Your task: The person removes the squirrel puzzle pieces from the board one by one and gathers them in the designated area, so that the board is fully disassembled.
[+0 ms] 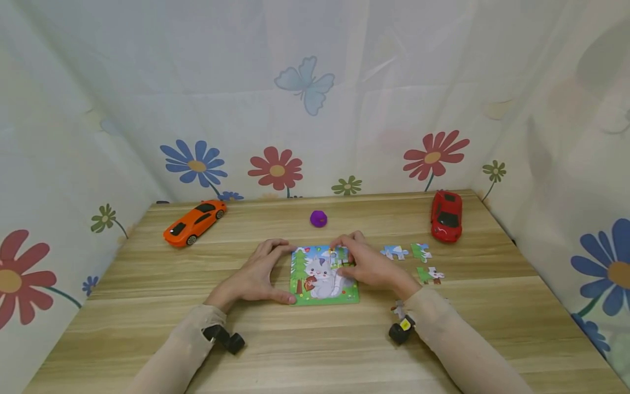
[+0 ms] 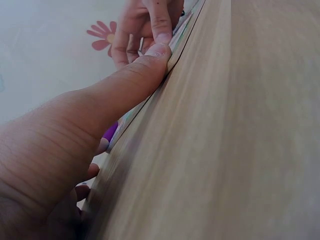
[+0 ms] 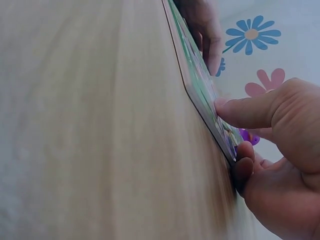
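The work in hand looks like seating a piece into the puzzle board [image 1: 322, 276], which lies flat on the wooden surface [image 1: 147, 306] just before the person. The left hand [image 1: 256, 276] steadies the board's left edge, its fingers fairly straight and spread, the thumb [image 2: 150, 62] pressing the near corner; it grips nothing. The right hand [image 1: 366, 265] lies over the board's upper right part, its fingers curled down and the thumb [image 3: 245, 111] pressing on the picture face; whether a piece sits under them cannot be told. Three loose pieces [image 1: 394, 252] lie just right of the board. The next move probably calls for firm downward pressure, then a reach right.
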A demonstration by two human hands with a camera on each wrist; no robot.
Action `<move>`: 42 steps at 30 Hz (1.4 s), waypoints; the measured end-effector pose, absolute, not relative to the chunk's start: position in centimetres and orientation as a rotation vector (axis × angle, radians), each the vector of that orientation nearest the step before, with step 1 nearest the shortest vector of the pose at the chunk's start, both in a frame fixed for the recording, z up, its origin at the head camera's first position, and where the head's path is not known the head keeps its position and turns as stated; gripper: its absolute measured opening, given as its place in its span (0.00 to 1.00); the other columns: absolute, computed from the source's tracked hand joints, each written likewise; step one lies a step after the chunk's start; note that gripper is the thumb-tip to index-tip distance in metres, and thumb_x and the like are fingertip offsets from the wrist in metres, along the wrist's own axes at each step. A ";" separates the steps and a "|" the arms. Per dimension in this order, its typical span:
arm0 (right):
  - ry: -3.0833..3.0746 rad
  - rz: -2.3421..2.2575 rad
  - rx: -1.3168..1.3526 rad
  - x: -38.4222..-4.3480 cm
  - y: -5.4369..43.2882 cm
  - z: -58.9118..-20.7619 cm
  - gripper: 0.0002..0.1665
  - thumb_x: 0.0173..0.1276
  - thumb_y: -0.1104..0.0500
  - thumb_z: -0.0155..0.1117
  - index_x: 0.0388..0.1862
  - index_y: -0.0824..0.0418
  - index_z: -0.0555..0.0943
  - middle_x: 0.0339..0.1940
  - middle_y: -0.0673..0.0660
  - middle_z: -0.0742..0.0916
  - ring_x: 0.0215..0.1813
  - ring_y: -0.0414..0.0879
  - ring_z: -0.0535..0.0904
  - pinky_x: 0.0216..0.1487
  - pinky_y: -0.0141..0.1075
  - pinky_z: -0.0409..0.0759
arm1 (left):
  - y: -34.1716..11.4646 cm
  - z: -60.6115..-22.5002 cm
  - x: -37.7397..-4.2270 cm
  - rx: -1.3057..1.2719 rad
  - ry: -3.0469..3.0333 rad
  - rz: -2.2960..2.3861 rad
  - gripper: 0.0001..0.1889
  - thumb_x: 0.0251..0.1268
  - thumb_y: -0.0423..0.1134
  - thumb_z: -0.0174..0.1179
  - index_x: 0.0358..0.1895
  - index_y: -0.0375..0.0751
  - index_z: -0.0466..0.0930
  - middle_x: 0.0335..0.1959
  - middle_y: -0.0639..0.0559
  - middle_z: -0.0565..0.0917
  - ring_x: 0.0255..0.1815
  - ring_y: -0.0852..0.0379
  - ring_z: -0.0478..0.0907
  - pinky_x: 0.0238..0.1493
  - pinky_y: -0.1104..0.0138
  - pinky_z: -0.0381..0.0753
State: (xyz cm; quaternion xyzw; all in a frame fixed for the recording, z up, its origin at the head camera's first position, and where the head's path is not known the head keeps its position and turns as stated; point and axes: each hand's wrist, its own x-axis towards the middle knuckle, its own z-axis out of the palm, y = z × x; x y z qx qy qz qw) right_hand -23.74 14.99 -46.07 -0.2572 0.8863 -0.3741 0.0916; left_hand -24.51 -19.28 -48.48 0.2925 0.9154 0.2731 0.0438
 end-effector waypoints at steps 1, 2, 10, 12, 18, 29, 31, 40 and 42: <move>2.635 -1.112 -0.751 -23.7 14.9 -46.0 0.33 0.80 0.60 0.74 0.79 0.56 0.75 0.58 0.61 0.72 0.50 0.50 0.73 0.48 0.41 0.77 | -19.3 -48.5 -24.5 0.895 2.799 0.835 0.67 0.40 0.78 0.84 0.87 0.58 0.66 0.87 0.47 0.60 0.87 0.41 0.55 0.85 0.33 0.60; 2.638 -1.111 -0.741 -23.7 14.9 -46.0 0.35 0.80 0.60 0.74 0.81 0.57 0.73 0.58 0.62 0.72 0.50 0.49 0.73 0.48 0.40 0.76 | -19.3 -48.5 -24.5 0.895 2.798 0.835 0.67 0.40 0.78 0.84 0.87 0.58 0.66 0.87 0.47 0.60 0.87 0.41 0.54 0.85 0.33 0.59; 2.676 -1.103 -0.714 -23.6 14.8 -45.7 0.31 0.81 0.67 0.68 0.80 0.59 0.76 0.65 0.63 0.73 0.50 0.47 0.74 0.48 0.37 0.78 | -19.3 -48.3 -24.4 0.897 2.798 0.834 0.67 0.40 0.79 0.84 0.87 0.57 0.66 0.87 0.46 0.60 0.87 0.41 0.54 0.85 0.33 0.59; 2.690 -1.098 -0.725 -23.5 14.8 -45.6 0.31 0.81 0.69 0.67 0.79 0.58 0.77 0.64 0.62 0.73 0.49 0.46 0.73 0.48 0.37 0.78 | -19.2 -48.3 -24.4 0.896 2.798 0.837 0.67 0.40 0.78 0.84 0.87 0.56 0.66 0.87 0.46 0.60 0.87 0.40 0.54 0.85 0.33 0.59; 2.724 -1.074 -0.786 -23.7 14.8 -45.7 0.30 0.81 0.71 0.65 0.79 0.58 0.78 0.63 0.61 0.74 0.47 0.44 0.74 0.48 0.36 0.78 | -19.2 -48.3 -24.4 0.894 2.799 0.835 0.67 0.41 0.77 0.84 0.87 0.56 0.66 0.86 0.45 0.60 0.87 0.39 0.55 0.84 0.32 0.60; 2.778 -1.015 -0.837 -24.0 15.2 -45.3 0.30 0.81 0.67 0.68 0.79 0.59 0.79 0.64 0.60 0.76 0.46 0.45 0.75 0.47 0.35 0.80 | -19.2 -48.4 -24.5 0.885 2.793 0.831 0.67 0.40 0.78 0.84 0.87 0.57 0.66 0.86 0.46 0.59 0.87 0.39 0.54 0.84 0.32 0.60; 2.775 -1.022 -0.847 -24.0 15.3 -45.0 0.30 0.81 0.66 0.69 0.80 0.60 0.79 0.64 0.61 0.76 0.47 0.45 0.75 0.47 0.35 0.80 | -19.3 -48.4 -24.5 0.885 2.792 0.833 0.67 0.40 0.78 0.84 0.87 0.57 0.66 0.87 0.46 0.59 0.87 0.39 0.54 0.84 0.32 0.60; 2.771 -1.069 -0.877 -24.1 16.0 -43.7 0.30 0.80 0.65 0.71 0.78 0.56 0.80 0.64 0.61 0.77 0.49 0.46 0.75 0.48 0.37 0.81 | -19.3 -48.4 -24.5 0.889 2.790 0.841 0.67 0.40 0.79 0.84 0.86 0.56 0.66 0.87 0.45 0.59 0.88 0.39 0.54 0.84 0.32 0.59; 2.765 -1.086 -0.876 -24.1 16.2 -43.3 0.30 0.80 0.65 0.70 0.78 0.55 0.80 0.63 0.59 0.77 0.48 0.46 0.75 0.46 0.37 0.80 | -19.3 -48.5 -24.5 0.889 2.792 0.837 0.67 0.40 0.79 0.83 0.87 0.57 0.66 0.87 0.46 0.59 0.88 0.39 0.54 0.84 0.32 0.59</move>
